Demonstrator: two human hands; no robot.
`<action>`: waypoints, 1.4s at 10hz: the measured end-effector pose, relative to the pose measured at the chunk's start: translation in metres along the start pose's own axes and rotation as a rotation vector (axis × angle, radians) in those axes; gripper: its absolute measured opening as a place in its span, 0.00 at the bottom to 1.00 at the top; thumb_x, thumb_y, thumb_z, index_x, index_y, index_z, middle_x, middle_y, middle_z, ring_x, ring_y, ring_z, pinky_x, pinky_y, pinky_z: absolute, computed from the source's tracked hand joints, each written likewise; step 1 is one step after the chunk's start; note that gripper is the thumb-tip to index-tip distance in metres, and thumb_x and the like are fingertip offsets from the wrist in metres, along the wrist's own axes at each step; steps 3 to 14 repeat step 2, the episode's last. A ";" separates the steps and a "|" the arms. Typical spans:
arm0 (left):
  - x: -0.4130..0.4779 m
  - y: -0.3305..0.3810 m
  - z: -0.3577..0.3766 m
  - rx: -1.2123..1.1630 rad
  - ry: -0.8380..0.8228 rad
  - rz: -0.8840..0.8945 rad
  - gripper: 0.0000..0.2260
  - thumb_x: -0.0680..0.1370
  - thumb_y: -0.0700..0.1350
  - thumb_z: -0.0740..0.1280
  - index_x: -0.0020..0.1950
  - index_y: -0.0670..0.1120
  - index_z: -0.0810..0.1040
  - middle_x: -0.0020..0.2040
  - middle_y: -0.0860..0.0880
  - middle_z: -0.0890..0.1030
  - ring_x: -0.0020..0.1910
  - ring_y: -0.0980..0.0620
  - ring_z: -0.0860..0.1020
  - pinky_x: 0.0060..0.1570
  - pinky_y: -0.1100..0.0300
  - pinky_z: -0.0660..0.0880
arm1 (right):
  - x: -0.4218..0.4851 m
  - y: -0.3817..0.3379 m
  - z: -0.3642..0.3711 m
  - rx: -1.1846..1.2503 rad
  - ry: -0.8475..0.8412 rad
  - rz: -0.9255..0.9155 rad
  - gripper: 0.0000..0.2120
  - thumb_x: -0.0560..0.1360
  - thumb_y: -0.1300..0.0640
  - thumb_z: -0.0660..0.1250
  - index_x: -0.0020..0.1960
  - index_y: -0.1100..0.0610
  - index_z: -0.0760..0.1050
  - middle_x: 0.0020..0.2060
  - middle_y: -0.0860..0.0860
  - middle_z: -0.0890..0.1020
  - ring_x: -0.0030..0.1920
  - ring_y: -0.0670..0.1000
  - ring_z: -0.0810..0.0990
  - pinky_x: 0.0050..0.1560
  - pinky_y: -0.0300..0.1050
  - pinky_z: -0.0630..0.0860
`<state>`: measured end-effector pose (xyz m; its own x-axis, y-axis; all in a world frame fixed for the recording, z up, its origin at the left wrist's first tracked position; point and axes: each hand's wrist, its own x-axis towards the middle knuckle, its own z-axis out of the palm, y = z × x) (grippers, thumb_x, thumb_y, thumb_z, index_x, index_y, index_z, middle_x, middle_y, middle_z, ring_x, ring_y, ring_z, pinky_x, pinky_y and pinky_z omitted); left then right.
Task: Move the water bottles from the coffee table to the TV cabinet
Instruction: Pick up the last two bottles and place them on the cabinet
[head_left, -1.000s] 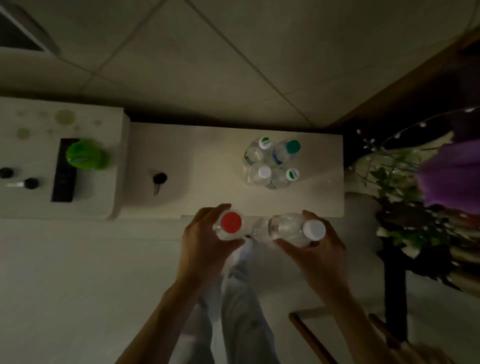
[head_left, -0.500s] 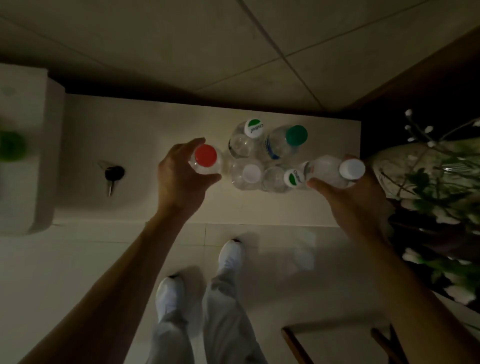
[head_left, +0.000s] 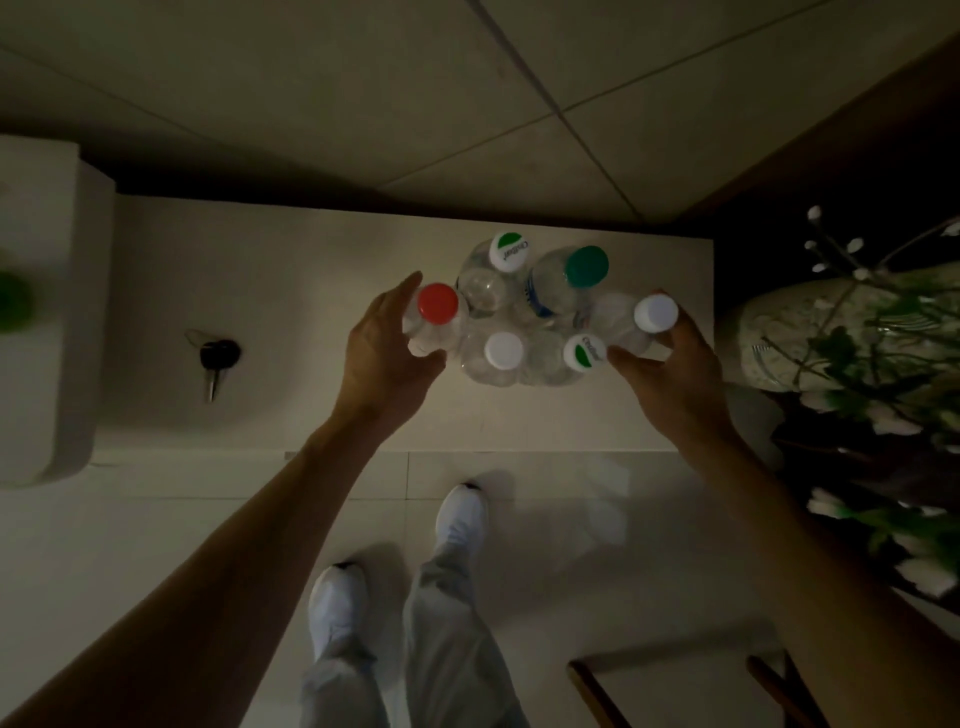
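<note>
Both hands are now lowering their bottles against the cluster already standing on the counter (head_left: 260, 291). Left hand (head_left: 387, 358) fingers are curling around the red-capped bottle (head_left: 435, 322); right hand (head_left: 670, 371) fingers are gripping the white-capped bottle (head_left: 631, 319). Release looks imminent.

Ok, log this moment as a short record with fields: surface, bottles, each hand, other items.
surface: pale cabinet top
bottles standing free: four, caps green-white, green, white, green-white
left hand: fingers around red-capped bottle, at cluster's left
right hand: fingers around white-capped bottle, at cluster's right
other items: key left of bottles; flowers to the right
</note>
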<state>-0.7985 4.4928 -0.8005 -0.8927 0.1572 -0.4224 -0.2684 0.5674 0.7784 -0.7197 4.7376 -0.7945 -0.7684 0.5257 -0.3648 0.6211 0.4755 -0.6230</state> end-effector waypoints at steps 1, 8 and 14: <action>-0.005 0.001 -0.013 0.063 0.011 -0.011 0.32 0.71 0.37 0.72 0.73 0.46 0.65 0.71 0.45 0.71 0.68 0.47 0.72 0.65 0.48 0.73 | -0.007 -0.001 -0.008 -0.047 0.030 0.007 0.32 0.73 0.60 0.72 0.74 0.56 0.65 0.69 0.53 0.74 0.68 0.51 0.73 0.59 0.39 0.68; -0.023 0.006 -0.035 0.264 0.036 0.020 0.24 0.74 0.40 0.69 0.69 0.43 0.69 0.66 0.44 0.75 0.62 0.46 0.75 0.61 0.50 0.75 | -0.029 -0.014 -0.023 -0.091 0.090 0.011 0.27 0.75 0.60 0.70 0.72 0.57 0.67 0.67 0.55 0.75 0.64 0.50 0.76 0.55 0.41 0.70; -0.023 0.006 -0.035 0.264 0.036 0.020 0.24 0.74 0.40 0.69 0.69 0.43 0.69 0.66 0.44 0.75 0.62 0.46 0.75 0.61 0.50 0.75 | -0.029 -0.014 -0.023 -0.091 0.090 0.011 0.27 0.75 0.60 0.70 0.72 0.57 0.67 0.67 0.55 0.75 0.64 0.50 0.76 0.55 0.41 0.70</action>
